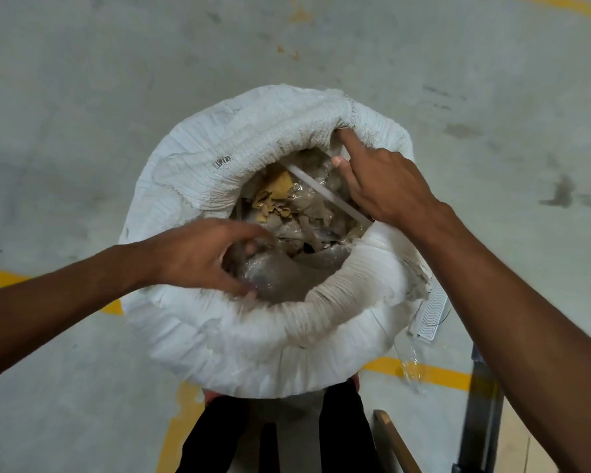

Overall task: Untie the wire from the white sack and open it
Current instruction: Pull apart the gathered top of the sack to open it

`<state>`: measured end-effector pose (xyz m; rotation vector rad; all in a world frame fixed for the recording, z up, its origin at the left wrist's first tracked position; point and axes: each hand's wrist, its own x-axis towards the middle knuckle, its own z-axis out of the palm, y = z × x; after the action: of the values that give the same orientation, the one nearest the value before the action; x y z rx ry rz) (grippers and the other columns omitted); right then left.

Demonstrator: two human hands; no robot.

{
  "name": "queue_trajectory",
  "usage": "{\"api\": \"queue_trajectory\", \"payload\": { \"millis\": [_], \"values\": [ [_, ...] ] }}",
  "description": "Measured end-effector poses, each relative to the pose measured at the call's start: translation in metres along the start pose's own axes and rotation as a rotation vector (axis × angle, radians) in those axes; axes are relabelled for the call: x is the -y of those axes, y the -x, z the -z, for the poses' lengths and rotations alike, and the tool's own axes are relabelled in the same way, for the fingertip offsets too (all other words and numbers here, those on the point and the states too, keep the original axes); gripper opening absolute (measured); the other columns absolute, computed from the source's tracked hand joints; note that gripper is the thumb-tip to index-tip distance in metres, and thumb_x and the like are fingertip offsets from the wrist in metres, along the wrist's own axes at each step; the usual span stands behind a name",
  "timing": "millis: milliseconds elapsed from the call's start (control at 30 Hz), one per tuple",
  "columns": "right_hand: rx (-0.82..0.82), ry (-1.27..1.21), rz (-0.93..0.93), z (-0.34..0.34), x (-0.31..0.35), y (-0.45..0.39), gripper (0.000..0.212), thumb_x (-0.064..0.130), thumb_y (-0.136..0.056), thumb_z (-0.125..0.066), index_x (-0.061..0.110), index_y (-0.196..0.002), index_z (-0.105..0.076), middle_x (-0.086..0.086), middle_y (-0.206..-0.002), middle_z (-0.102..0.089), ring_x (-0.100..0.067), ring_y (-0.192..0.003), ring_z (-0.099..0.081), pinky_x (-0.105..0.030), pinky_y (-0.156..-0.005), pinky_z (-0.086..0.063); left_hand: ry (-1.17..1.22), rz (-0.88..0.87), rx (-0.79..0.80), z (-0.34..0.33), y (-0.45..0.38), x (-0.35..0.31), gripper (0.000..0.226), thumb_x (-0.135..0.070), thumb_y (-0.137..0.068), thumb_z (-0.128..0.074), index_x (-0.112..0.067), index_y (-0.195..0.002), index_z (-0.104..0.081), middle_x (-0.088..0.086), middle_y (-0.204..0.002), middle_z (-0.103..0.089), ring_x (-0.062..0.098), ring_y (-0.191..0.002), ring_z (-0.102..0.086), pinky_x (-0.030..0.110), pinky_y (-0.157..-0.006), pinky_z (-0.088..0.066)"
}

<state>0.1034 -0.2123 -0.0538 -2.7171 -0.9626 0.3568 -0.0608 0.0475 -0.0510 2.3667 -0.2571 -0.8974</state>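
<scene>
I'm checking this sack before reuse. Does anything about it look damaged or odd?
Yes. The white sack has a small torn patch in the weave on its rolled rim, far left of the opening, and the rim edges are frayed. Loose clear plastic lies on the floor beside it.

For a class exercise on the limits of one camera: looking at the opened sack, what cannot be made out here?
- Head view: the wire is not identifiable anywhere.
- The left hand is blurred; its grip on the clear plastic is unclear.
- The white sack hides its own lower body and deeper contents.
- The right hand covers part of the rim.
</scene>
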Motion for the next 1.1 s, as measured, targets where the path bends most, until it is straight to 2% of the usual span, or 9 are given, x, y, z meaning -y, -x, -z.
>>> {"api": "queue_trajectory", "payload": {
  "millis": [67, 133, 200, 300, 367, 500, 733, 967, 1100],
  "values": [
    [0.006, -0.020, -0.004, 0.000, 0.001, 0.001, 0.036, 0.039, -0.112, -0.031, 0.018, -0.141, -0.038, -0.002, -0.078, -0.053, -0.033, -0.064, -0.051, -0.041, -0.063, -0.044, 0.241, -0.047, -0.170, 0.003, -0.017, -0.008, 0.092, -0.054, -0.081, -0.085, -0.047, -0.159, -0.036, -0.025, -0.136, -0.061, -0.005, -0.119, -0.062, 0.021, -0.097, -0.051],
    [0.003, -0.040, -0.002, 0.000, 0.001, 0.002, 0.036, 0.034, -0.112, -0.032, 0.019, -0.144, -0.038, -0.002, -0.076, -0.054, -0.035, -0.065, -0.055, -0.040, -0.062, -0.044, 0.317, -0.064, -0.366, 0.009, -0.031, -0.012, 0.092, -0.052, -0.092, -0.075, -0.040, -0.167, -0.022, -0.011, -0.168, -0.039, 0.006, -0.150, -0.042, 0.035, -0.121, -0.040],
    [-0.009, -0.053, 0.002, 0.002, -0.002, 0.003, 0.039, 0.025, -0.110, -0.035, 0.021, -0.149, -0.036, -0.006, -0.078, -0.060, -0.035, -0.066, -0.056, -0.039, -0.060, -0.042, 0.248, -0.068, -0.548, 0.016, -0.036, -0.011, 0.094, -0.053, -0.094, -0.070, -0.032, -0.169, -0.018, -0.004, -0.172, -0.032, 0.012, -0.156, -0.034, 0.041, -0.126, -0.032],
    [0.007, -0.075, 0.015, 0.005, -0.010, 0.006, 0.062, 0.005, -0.096, -0.038, 0.029, -0.153, -0.032, -0.014, -0.097, -0.072, -0.039, -0.080, -0.066, -0.045, -0.064, -0.055, 0.139, -0.025, -0.656, 0.031, -0.030, 0.004, 0.100, -0.057, -0.089, -0.071, -0.034, -0.169, -0.015, 0.006, -0.165, -0.043, 0.018, -0.148, -0.043, 0.043, -0.123, -0.037],
    [0.040, -0.069, 0.026, 0.008, -0.012, 0.008, 0.073, -0.001, -0.090, -0.039, 0.031, -0.155, -0.030, -0.014, -0.109, -0.072, -0.039, -0.094, -0.069, -0.049, -0.072, -0.058, 0.088, 0.012, -0.674, 0.042, -0.025, 0.018, 0.102, -0.060, -0.089, -0.069, -0.037, -0.169, -0.011, 0.009, -0.166, -0.042, 0.022, -0.149, -0.042, 0.043, -0.123, -0.036],
    [0.061, -0.012, 0.039, 0.008, -0.015, 0.006, 0.082, -0.004, -0.088, -0.047, 0.037, -0.157, -0.025, -0.010, -0.111, -0.071, -0.037, -0.095, -0.067, -0.045, -0.071, -0.056, -0.008, 0.083, -0.644, 0.058, -0.018, 0.038, 0.106, -0.073, -0.083, -0.065, -0.048, -0.167, -0.005, 0.013, -0.164, -0.045, 0.029, -0.148, -0.045, 0.051, -0.122, -0.039],
    [0.069, 0.014, 0.128, 0.008, -0.027, 0.007, 0.076, 0.037, -0.099, -0.063, 0.036, -0.160, -0.018, -0.009, -0.124, -0.069, -0.035, -0.107, -0.068, -0.042, -0.077, -0.054, -0.079, 0.129, -0.599, 0.057, -0.017, 0.044, 0.108, -0.082, -0.078, -0.060, -0.056, -0.164, -0.002, 0.023, -0.144, -0.058, 0.034, -0.130, -0.055, 0.050, -0.110, -0.047],
    [0.037, -0.047, 0.080, 0.007, -0.027, -0.002, 0.062, 0.029, -0.102, -0.050, 0.036, -0.158, -0.024, 0.001, -0.100, -0.069, -0.027, -0.087, -0.065, -0.041, -0.069, -0.054, -0.066, 0.115, -0.564, 0.059, -0.021, 0.042, 0.117, -0.070, -0.079, -0.077, -0.056, -0.164, 0.002, 0.014, -0.157, -0.051, 0.031, -0.141, -0.050, 0.047, -0.113, -0.044],
    [0.122, -0.227, 0.028, 0.007, -0.029, -0.015, 0.069, 0.010, -0.097, -0.055, 0.035, -0.157, -0.030, 0.007, -0.095, -0.056, -0.018, -0.087, -0.055, -0.045, -0.082, -0.054, 0.073, -0.021, -0.479, 0.071, -0.017, 0.040, 0.095, -0.057, -0.087, -0.073, -0.048, -0.165, -0.021, -0.005, -0.163, -0.049, 0.017, -0.147, -0.049, 0.044, -0.120, -0.044]
  ]
}}
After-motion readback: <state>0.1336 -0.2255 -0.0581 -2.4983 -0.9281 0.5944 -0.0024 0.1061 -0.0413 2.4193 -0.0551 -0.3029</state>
